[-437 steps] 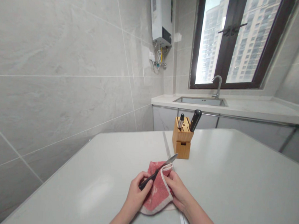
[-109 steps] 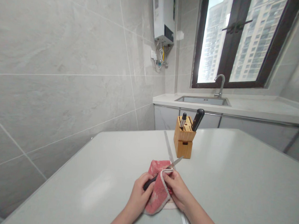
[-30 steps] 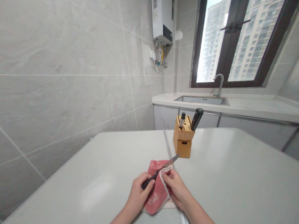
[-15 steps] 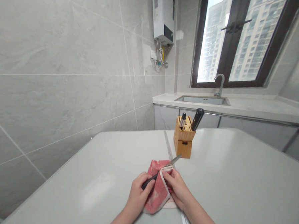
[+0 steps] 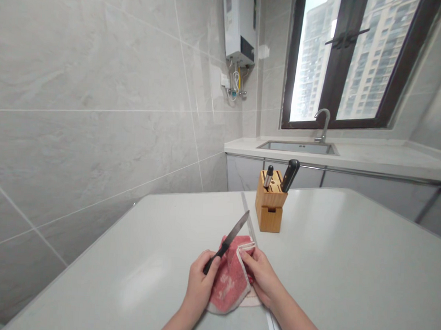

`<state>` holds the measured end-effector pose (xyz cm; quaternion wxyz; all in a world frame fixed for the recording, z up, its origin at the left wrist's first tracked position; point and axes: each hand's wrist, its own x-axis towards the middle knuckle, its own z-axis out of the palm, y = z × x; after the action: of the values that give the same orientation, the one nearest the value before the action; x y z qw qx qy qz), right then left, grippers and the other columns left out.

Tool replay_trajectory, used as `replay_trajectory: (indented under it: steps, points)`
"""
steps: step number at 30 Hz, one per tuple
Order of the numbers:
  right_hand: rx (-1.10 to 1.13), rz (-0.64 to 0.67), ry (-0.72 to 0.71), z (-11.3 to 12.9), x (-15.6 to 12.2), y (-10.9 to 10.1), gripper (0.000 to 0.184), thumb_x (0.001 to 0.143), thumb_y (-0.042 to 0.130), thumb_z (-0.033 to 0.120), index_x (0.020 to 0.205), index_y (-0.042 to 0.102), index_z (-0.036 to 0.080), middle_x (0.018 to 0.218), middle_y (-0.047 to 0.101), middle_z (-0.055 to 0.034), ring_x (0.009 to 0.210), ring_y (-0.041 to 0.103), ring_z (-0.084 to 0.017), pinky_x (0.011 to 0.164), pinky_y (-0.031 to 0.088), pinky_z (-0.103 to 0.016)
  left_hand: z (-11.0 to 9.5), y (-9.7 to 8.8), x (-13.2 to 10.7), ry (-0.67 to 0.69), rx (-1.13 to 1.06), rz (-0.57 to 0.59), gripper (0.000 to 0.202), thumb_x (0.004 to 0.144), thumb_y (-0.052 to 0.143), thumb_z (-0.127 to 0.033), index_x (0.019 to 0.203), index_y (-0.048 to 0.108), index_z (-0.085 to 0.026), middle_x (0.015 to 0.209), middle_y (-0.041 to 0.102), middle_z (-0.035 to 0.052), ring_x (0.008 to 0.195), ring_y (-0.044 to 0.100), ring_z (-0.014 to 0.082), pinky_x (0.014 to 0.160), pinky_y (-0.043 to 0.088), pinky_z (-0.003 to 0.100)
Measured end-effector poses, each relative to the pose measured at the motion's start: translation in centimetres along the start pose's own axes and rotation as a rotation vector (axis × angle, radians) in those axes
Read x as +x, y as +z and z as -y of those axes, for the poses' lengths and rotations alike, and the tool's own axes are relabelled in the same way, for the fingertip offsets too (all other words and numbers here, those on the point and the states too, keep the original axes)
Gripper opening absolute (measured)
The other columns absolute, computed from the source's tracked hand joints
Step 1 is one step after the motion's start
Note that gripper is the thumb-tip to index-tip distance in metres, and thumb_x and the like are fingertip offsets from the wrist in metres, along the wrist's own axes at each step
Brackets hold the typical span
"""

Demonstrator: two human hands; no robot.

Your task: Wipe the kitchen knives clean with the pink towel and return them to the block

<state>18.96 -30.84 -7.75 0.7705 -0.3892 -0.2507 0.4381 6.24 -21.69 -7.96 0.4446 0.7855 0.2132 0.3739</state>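
Observation:
A knife (image 5: 235,232) with a black handle is gripped in my left hand (image 5: 201,277), its blade tilted up and pointing away to the right. My right hand (image 5: 262,275) pinches the folded white edge of a pink and white towel (image 5: 229,286). The towel hangs between both hands, low over the table, and the blade stands clear above its far part. Just beyond the blade tip is a wooden knife block (image 5: 271,202), holding a black-handled knife (image 5: 290,175) and a second, slimmer handle (image 5: 268,177).
The pale table (image 5: 157,240) has a seam running away from me under the towel. Behind it, a white counter (image 5: 376,153) carries a sink (image 5: 299,147) and faucet (image 5: 322,125) below a window. A water heater (image 5: 238,25) hangs on the tiled wall.
My left hand has shifted slightly left and raised the knife. The blade, earlier partly inside the towel fold, now shows free of it. My right hand keeps its hold on the towel.

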Motion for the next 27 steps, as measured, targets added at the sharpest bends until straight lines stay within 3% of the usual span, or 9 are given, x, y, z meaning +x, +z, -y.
replay_trajectory:
  steps: [6,15,27]
  points:
    - [-0.005,-0.01,-0.003,-0.15,0.1,-0.27,0.029,0.071,0.069,0.032,0.094,0.063,0.015,0.09,0.071,-0.0081,0.082,0.066,-0.022,0.079,0.048,-0.035,0.51,-0.05,0.28,-0.05,-0.036,-0.078,0.03,0.086,0.046,-0.039,0.072,0.057,-0.015,0.068,0.056,0.0017,0.069,0.052,0.0178,0.064,0.04,0.024]
    - [-0.048,-0.033,0.006,-0.24,0.17,-0.16,0.032,0.068,0.07,0.037,0.091,0.063,0.015,0.084,0.071,-0.0074,0.078,0.065,-0.022,0.076,0.048,-0.036,0.15,-0.01,-0.02,-0.014,-0.018,0.022,0.031,0.086,0.045,-0.039,0.071,0.059,-0.016,0.069,0.059,0.003,0.069,0.054,0.0182,0.066,0.041,0.025]
    - [-0.043,0.005,0.012,-0.52,0.25,-0.1,0.022,0.071,0.07,0.031,0.086,0.064,0.016,0.08,0.07,-0.0035,0.072,0.062,-0.015,0.068,0.045,-0.026,0.84,0.09,-0.04,0.059,0.045,0.101,0.026,0.085,0.049,-0.035,0.069,0.059,-0.016,0.067,0.056,0.0018,0.066,0.051,0.0158,0.062,0.038,0.023]
